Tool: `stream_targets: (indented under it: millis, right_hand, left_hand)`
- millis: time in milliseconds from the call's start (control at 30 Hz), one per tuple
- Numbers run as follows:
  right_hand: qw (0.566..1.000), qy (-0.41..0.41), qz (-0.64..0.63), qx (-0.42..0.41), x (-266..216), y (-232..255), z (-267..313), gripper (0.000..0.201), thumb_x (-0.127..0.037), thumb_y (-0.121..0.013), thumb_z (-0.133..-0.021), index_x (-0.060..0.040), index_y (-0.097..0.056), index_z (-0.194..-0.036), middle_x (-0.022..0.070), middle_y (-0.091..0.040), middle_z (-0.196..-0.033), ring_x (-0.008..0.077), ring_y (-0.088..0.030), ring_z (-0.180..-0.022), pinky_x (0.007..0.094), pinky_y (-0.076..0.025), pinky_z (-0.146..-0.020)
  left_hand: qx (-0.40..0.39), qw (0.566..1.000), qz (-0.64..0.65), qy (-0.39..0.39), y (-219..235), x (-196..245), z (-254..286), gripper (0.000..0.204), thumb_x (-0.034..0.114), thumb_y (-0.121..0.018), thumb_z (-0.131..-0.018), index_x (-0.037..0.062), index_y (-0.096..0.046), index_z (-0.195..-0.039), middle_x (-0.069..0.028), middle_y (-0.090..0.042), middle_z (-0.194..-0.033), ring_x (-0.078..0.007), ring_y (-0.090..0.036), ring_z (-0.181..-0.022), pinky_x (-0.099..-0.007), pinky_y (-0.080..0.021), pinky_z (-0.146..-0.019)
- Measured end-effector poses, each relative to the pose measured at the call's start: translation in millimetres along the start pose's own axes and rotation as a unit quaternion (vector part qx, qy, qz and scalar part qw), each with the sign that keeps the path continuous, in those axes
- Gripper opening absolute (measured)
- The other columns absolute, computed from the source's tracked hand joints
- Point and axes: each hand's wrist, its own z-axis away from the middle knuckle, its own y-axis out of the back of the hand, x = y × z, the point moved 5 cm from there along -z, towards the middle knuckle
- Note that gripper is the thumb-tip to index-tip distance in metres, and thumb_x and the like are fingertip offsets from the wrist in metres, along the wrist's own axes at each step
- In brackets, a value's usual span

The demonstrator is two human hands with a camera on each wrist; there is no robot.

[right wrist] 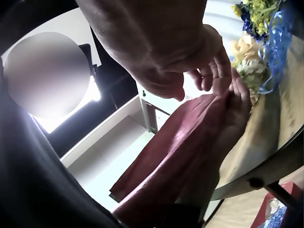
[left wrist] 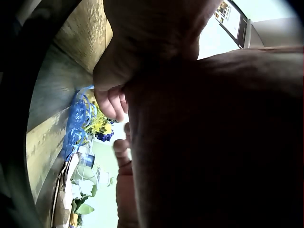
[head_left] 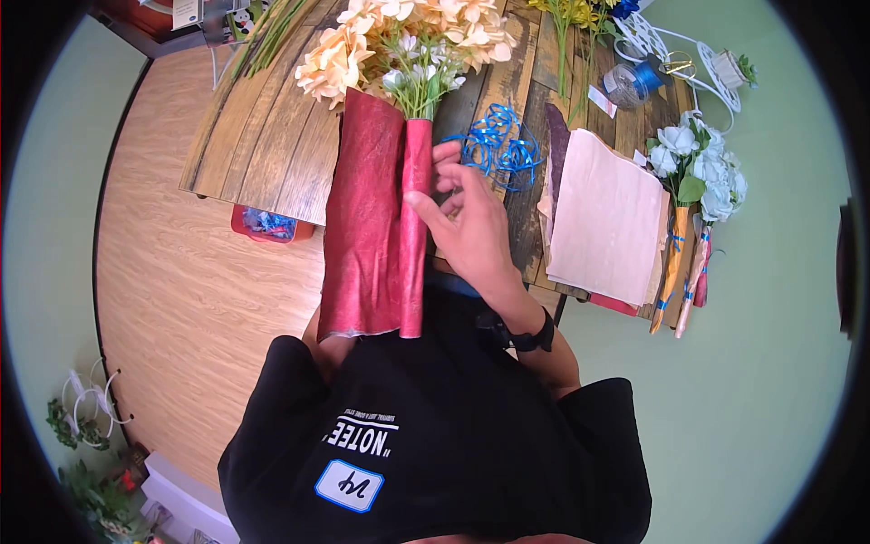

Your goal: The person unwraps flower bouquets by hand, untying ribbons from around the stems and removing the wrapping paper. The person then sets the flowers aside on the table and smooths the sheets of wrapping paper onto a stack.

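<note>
Dark red wrapping paper, rolled at its right edge into a narrow tube, surrounds the stems of peach and white flowers. My right hand is beside the tube, thumb tip against it and fingers loosely bent, holding nothing. From beneath, my left hand supports the red paper, its fingers curved round the upper part; the paper mostly hides it in the head view. Dark hand shapes crowd the left wrist view, where I cannot tell their contact with the paper.
Blue ribbon lies curled right of the flowers. Farther right are pale paper sheets, a ribbon spool and wrapped light-blue flowers. Green stems rest at the table's back left. A red bin stands below the left edge.
</note>
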Motion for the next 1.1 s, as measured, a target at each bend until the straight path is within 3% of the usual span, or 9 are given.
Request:
stream_targets:
  millis: [133, 167, 267, 400, 467, 567, 700, 933, 1100]
  right_hand:
    - [0.991, -0.105, -0.046, -0.075, 30, -20, -9, 0.035, -0.019, -0.078, -0.09, 0.0029, -0.059, -0.111, 0.0022, -0.064, -0.078, 0.0058, -0.057, -0.062, 0.0222, -0.045, -0.053]
    - [0.98, -0.139, -0.13, -0.055, 49, -32, -11, 0.044, -0.028, -0.08, -0.085, 0.0039, -0.061, -0.108, 0.0098, -0.065, -0.07, 0.0197, -0.064, -0.061, 0.036, -0.049, -0.058]
    - [0.966, -0.203, -0.145, -0.071, 44, -41, -13, 0.038, -0.025, -0.077, -0.086, 0.0039, -0.063, -0.106, 0.0117, -0.068, -0.074, 0.0198, -0.065, -0.062, 0.0366, -0.049, -0.059]
    - [0.967, -0.177, -0.179, -0.028, 58, -57, -12, 0.034, -0.021, -0.076, -0.085, 0.0045, -0.065, -0.106, 0.0148, -0.071, -0.079, 0.0226, -0.069, -0.07, 0.0342, -0.052, -0.065]
    - [0.965, -0.167, -0.2, -0.017, 61, -57, -12, 0.036, -0.017, -0.075, -0.083, 0.0049, -0.064, -0.11, 0.0164, -0.072, -0.085, 0.0228, -0.07, -0.075, 0.0343, -0.054, -0.069]
    - [0.989, -0.064, -0.127, -0.029, 36, -38, -18, 0.039, -0.011, -0.073, -0.083, 0.0038, -0.06, -0.117, 0.0191, -0.072, -0.097, 0.0218, -0.071, -0.082, 0.0374, -0.054, -0.072]
    - [0.987, -0.026, -0.156, -0.018, 37, -45, -21, 0.037, -0.011, -0.07, -0.086, 0.0032, -0.059, -0.118, 0.017, -0.073, -0.096, 0.0233, -0.072, -0.085, 0.0347, -0.055, -0.074]
    - [0.95, -0.116, -0.291, 0.0, 34, -65, -24, 0.033, -0.01, -0.071, -0.088, 0.0052, -0.059, -0.114, 0.0152, -0.075, -0.094, 0.0145, -0.069, -0.083, 0.0307, -0.055, -0.075]
    - [0.952, -0.103, -0.287, -0.009, 29, -63, -25, 0.023, -0.005, -0.065, -0.095, 0.0052, -0.059, -0.115, 0.0094, -0.072, -0.1, 0.0082, -0.066, -0.084, 0.0236, -0.054, -0.074]
  left_hand:
    - [0.02, 0.999, -0.041, -0.025, 1, -2, -7, 0.061, 0.044, -0.041, -0.107, 0.0047, -0.035, -0.153, -0.0189, -0.051, -0.14, -0.029, -0.063, -0.106, -0.0397, -0.056, -0.09]
    - [-0.015, 1.0, -0.007, -0.002, -3, 2, -6, 0.061, 0.044, -0.038, -0.108, 0.0029, -0.034, -0.153, -0.0203, -0.045, -0.15, -0.0299, -0.063, -0.11, -0.0404, -0.057, -0.092]
    - [0.041, 0.994, -0.095, -0.021, -10, 14, 0, 0.06, 0.042, -0.038, -0.108, 0.0007, -0.034, -0.152, -0.0193, -0.047, -0.148, -0.0284, -0.064, -0.109, -0.0407, -0.057, -0.093]
    - [0.077, 0.982, -0.168, -0.033, -20, 29, 2, 0.073, 0.058, -0.028, -0.107, -0.0012, -0.036, -0.15, -0.0187, -0.054, -0.142, -0.0249, -0.066, -0.106, -0.0371, -0.057, -0.091]
    - [0.048, 0.977, -0.192, -0.074, -15, 52, 5, 0.083, 0.065, -0.023, -0.104, -0.0043, -0.043, -0.145, -0.0187, -0.052, -0.144, -0.0274, -0.056, -0.126, -0.0427, -0.044, -0.11]
    - [0.201, 0.888, -0.351, -0.217, -47, 89, 38, 0.078, 0.061, -0.028, -0.106, -0.0046, -0.044, -0.145, -0.02, -0.048, -0.147, -0.0281, -0.047, -0.137, -0.0442, -0.034, -0.117]
    - [-0.133, 0.611, -0.685, -0.373, -153, 83, 88, 0.05, 0.03, -0.066, -0.096, -0.0072, -0.058, -0.129, -0.0231, -0.058, -0.131, -0.0374, -0.058, -0.123, -0.0449, -0.044, -0.106]
    - [-0.218, 0.456, -0.81, -0.296, -124, 73, 83, 0.036, 0.018, -0.075, -0.085, -0.0034, -0.066, -0.112, -0.0156, -0.067, -0.105, -0.0337, -0.066, -0.099, -0.046, -0.052, -0.09]
    - [-0.047, 0.384, -0.893, -0.231, -100, 97, 85, 0.027, 0.016, -0.075, -0.087, 0.002, -0.068, -0.109, -0.0111, -0.065, -0.095, -0.0285, -0.064, -0.083, -0.0398, -0.051, -0.079]
